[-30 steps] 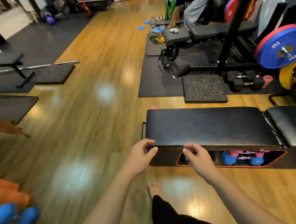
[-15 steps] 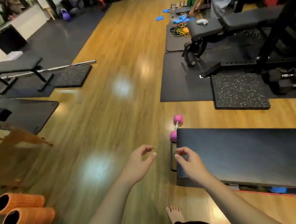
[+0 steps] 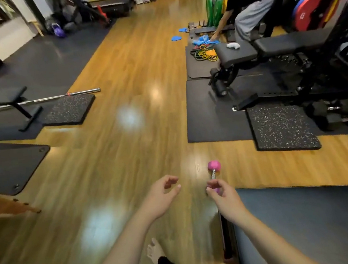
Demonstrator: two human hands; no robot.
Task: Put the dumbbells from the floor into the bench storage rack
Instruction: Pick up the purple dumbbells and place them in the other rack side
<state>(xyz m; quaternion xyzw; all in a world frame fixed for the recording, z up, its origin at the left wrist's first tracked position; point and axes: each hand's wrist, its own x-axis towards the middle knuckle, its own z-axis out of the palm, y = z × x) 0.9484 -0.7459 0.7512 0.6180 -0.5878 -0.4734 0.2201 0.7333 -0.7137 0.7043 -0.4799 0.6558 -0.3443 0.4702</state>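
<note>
I am logging a pink dumbbell point(image 3: 214, 169), hex-headed with a chrome bar, lying on glossy wood at 12 o'clock of my right hand point(image 3: 223, 194), which is hiding its near head. Both hands are hovering, loosely curled, holding nothing; left hand point(image 3: 162, 194) at 9 o'clock. The matte bench point(image 3: 311, 225) is running off-frame at 4 o'clock.

Wooden floor point(image 3: 128, 158) ahead of both hands lies open as far as the barbell point(image 3: 36, 100). Pink dumbbell point(image 3: 213, 168) lies just beyond the right hand point(image 3: 225, 197), beside the bench point(image 3: 307, 221) far-left corner. Speckled mat point(image 3: 282, 127) bounds the right side; black mat point(image 3: 7, 166) bounds the left.
</note>
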